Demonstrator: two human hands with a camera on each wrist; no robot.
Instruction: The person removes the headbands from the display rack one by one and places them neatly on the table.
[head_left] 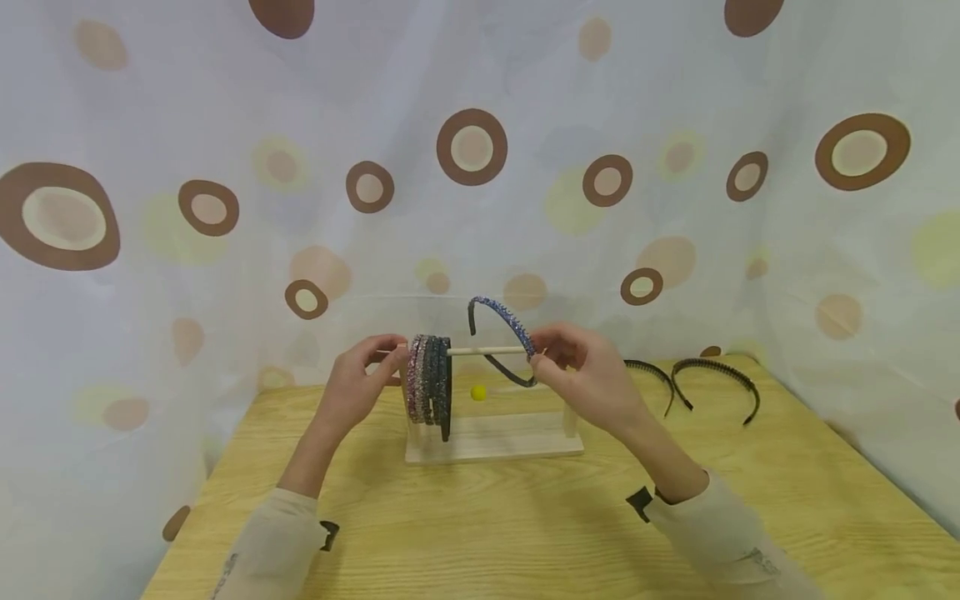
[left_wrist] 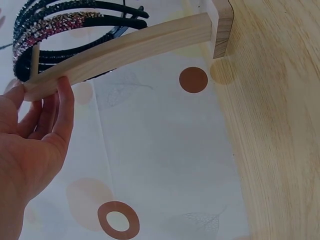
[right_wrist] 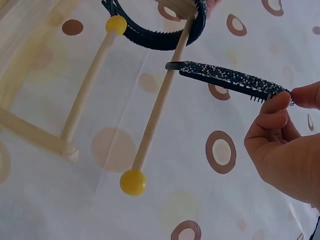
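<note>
- Blue headband (head_left: pixel 504 312), glittery, is at the right part of the upper rod (head_left: pixel 487 351); its open side faces left. Whether it touches the rod, I cannot tell.
- Fingers of the right hand (head_left: pixel 588 375) pinch this headband at its curve; the hand covers the rod's right end in the head view.
- Fingers of the left hand (head_left: pixel 363 377) pinch the top of the left post (left_wrist: pixel 125 52) of the wooden rack (head_left: pixel 498 439), which stands on the counter (head_left: pixel 465 525).
- Several hanging headbands (head_left: pixel 430 379), pink, silver and dark, crowd the rod's left part.
- Yellow ball (head_left: pixel 478 392) shows below the rod.
- Two black headbands (head_left: pixel 712 364) lie farther right, one partly behind the hand.
- Patterned curtain (head_left: pixel 405 83) closes the background.
</note>
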